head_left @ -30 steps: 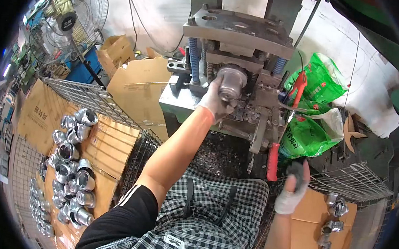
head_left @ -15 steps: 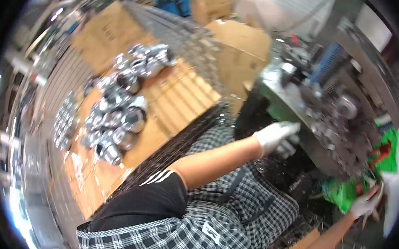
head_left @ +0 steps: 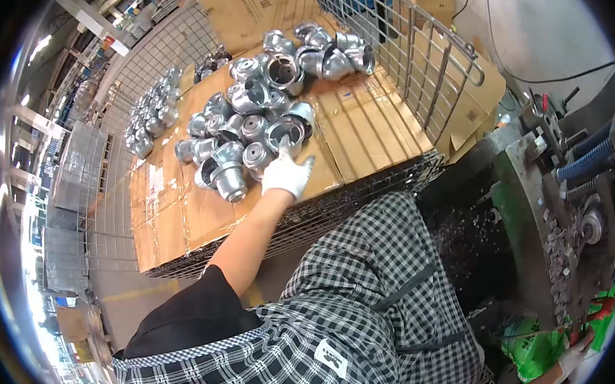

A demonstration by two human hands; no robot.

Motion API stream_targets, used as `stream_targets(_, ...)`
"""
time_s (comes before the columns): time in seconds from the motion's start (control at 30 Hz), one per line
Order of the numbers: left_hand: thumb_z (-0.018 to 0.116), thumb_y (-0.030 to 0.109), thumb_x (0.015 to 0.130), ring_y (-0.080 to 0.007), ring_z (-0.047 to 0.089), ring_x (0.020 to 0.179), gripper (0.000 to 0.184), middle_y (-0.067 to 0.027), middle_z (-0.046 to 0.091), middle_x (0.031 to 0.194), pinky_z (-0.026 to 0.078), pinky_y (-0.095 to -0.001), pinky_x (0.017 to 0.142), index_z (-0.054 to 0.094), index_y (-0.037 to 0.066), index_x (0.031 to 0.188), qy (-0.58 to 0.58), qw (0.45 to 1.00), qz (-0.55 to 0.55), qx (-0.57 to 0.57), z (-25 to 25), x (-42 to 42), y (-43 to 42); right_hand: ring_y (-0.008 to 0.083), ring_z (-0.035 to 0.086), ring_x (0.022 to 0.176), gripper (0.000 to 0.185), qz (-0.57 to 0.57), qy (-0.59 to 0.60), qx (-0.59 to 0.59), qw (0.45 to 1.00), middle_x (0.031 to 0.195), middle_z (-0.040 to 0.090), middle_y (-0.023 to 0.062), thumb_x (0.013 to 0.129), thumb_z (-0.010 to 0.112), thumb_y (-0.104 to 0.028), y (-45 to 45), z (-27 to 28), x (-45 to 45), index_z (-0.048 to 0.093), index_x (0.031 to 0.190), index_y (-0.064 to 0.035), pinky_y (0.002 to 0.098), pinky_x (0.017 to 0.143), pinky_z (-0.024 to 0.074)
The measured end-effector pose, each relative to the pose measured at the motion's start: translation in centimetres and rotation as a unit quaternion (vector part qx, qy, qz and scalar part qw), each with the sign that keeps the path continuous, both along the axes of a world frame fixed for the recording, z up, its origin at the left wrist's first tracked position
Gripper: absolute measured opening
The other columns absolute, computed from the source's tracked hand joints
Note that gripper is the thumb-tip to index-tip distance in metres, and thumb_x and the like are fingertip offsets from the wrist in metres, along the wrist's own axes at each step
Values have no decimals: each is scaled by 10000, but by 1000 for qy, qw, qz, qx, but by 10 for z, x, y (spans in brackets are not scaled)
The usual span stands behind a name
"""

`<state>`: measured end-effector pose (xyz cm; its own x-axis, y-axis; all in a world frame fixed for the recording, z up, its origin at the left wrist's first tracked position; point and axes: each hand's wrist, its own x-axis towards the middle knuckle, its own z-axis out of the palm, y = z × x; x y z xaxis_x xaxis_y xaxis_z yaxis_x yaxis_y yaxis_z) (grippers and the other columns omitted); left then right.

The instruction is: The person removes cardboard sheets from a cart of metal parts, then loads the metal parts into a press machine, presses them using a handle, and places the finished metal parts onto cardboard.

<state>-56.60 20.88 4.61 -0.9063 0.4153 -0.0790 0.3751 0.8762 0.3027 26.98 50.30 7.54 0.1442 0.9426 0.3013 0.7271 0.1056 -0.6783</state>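
Apparently reaching for or releasing a metal cup [head_left: 283, 128] left of the press [head_left: 532, 199], with left hand [head_left: 286, 176] opened wide; hard to confirm contact. Calls for clearance from neighbouring cups [head_left: 228, 181]. Impossible to tell finger state of right hand [head_left: 573, 357], near the press.

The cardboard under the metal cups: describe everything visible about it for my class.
The cardboard is brown and flat, with seams and glossy tape. Striped shadows cross its right side. It lies in a wire cage, bearing a loose heap of shiny metal cups and another group farther left. The white-gloved left hand reaches over it; whether they touch is unclear.
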Motion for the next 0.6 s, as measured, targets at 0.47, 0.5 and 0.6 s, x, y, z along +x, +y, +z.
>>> stream_targets(0.47, 732, 362, 828, -171, 605, 858, 401, -36, 626, 952, 523, -346, 770, 560, 92, 1070, -178, 893, -150, 386, 21, -27, -32, 327, 480, 1227, 542, 29, -137, 64, 988, 1347, 481, 200, 944, 561, -285, 11, -11, 33, 395, 1401, -45, 388, 1054, 366)
stream_targets(0.5, 737, 387, 826, -170, 602, 871, 441, -24, 623, 973, 526, -358, 774, 551, 94, 1098, -212, 868, -171, 416, 29, -21, -24, 318, 460, 1254, 557, 23, -168, 62, 984, 1383, 453, 195, 952, 545, -306, 16, -16, 46, 375, 1424, -63, 382, 1068, 348)
stream_targets(0.6, 700, 580, 761, -242, 568, 1111, 826, -89, 550, 1248, 492, -427, 933, 408, 81, 1352, -439, 674, -234, 547, 15, -4, 16, 280, 406, 1323, 591, -27, -100, 29, 994, 1466, 387, 170, 983, 472, -380, 0, -24, 54, 327, 1472, -82, 360, 1104, 293)
